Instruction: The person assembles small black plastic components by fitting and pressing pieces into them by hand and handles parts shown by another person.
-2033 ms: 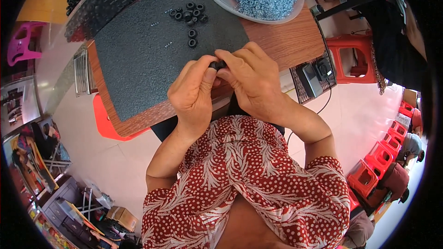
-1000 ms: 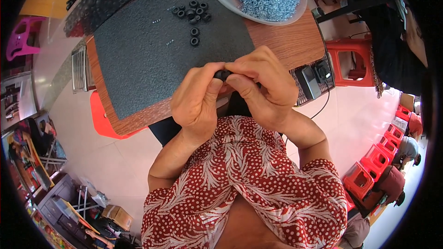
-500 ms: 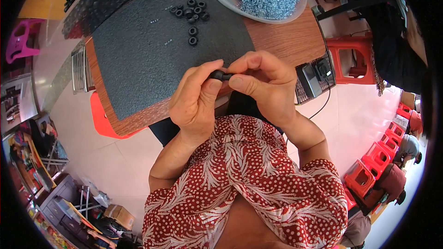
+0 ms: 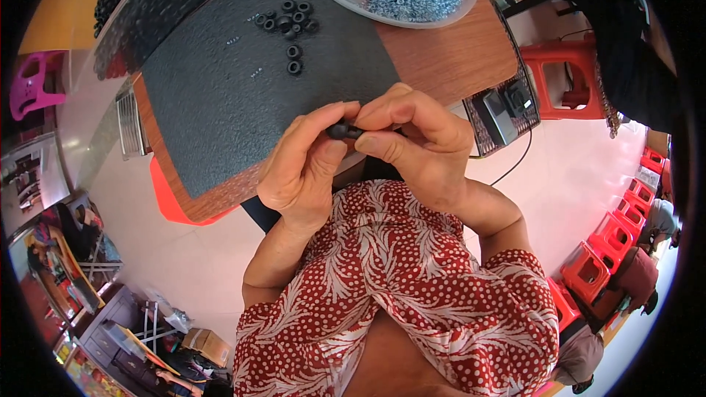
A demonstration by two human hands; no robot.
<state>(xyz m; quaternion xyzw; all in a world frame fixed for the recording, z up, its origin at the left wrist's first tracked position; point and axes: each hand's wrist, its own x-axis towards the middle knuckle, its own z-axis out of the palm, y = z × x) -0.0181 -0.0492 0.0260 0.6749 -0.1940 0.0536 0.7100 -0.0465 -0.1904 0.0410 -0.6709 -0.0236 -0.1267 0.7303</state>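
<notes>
Between my two hands, above the near edge of the dark mat (image 4: 209, 103), is a small black part (image 4: 340, 131) with a rounded end and a narrower neck. My left hand (image 4: 298, 169) is closed about the rounded end, thumb below and forefinger above. The narrow end is pinched by my right hand (image 4: 423, 151), whose fingers hide the rest of it. Farther off on the mat lies a cluster of black ring-shaped parts (image 4: 288, 20). Two more black rings (image 4: 294, 60) sit just nearer. Left of them are tiny pale coil-like pieces (image 4: 256, 72).
A round clear tub (image 4: 412, 25) of small bluish pieces stands at the far right of the wooden table (image 4: 456, 51). At the far left is a clear bin of black parts (image 4: 154, 11). A red stool (image 4: 566, 81) and dark boxy devices (image 4: 504, 114) are to the right.
Both hands still hold the black part, which has shifted slightly left and nearer. My left fingers have loosened and spread a little around it. The whole view has turned slightly.
</notes>
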